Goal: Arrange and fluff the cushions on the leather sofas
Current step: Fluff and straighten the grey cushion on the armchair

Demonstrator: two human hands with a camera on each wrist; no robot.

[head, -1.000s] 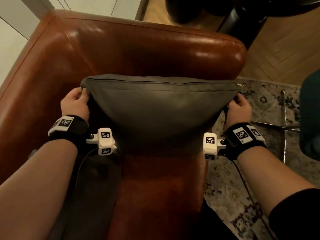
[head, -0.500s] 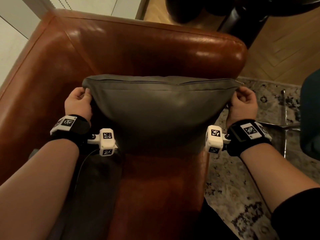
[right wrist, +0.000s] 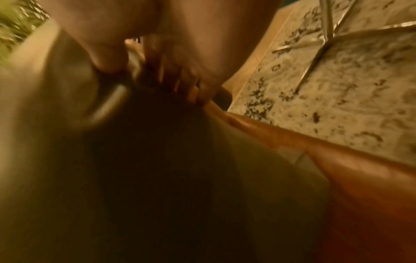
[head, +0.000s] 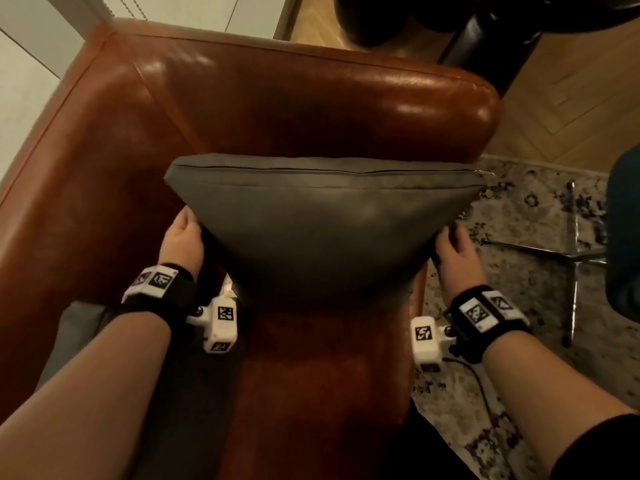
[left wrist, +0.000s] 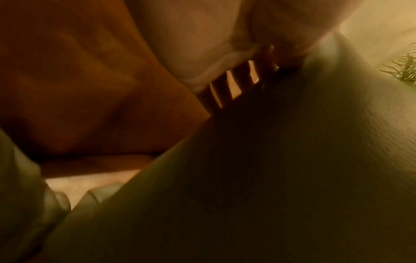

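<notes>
A grey cushion point(head: 322, 230) stands upright on the seat of the brown leather sofa point(head: 311, 98), its zip seam on top and its back against the armrest. My left hand point(head: 181, 237) grips its left side edge, low down. On the opposite side my right hand point(head: 450, 245) holds the right edge at the same height. In the right wrist view the thumb lies on the cushion's point(right wrist: 157, 178) front and the fingers point(right wrist: 193, 89) go behind it. The left wrist view shows fingers point(left wrist: 225, 89) along the cushion point(left wrist: 292, 160) edge, with sofa leather point(left wrist: 78, 89) behind.
A second grey cushion point(head: 79, 327) lies on the seat under my left forearm. A patterned rug point(head: 519, 375) is right of the sofa, with thin metal legs point(head: 575, 254) and a teal seat point(head: 623, 230) on it. Dark furniture point(head: 485, 29) stands beyond the armrest on wood floor.
Both hands have slid down from the cushion's top corners to its lower side edges. The cushion now bulges fuller in the middle and stands about where it was.
</notes>
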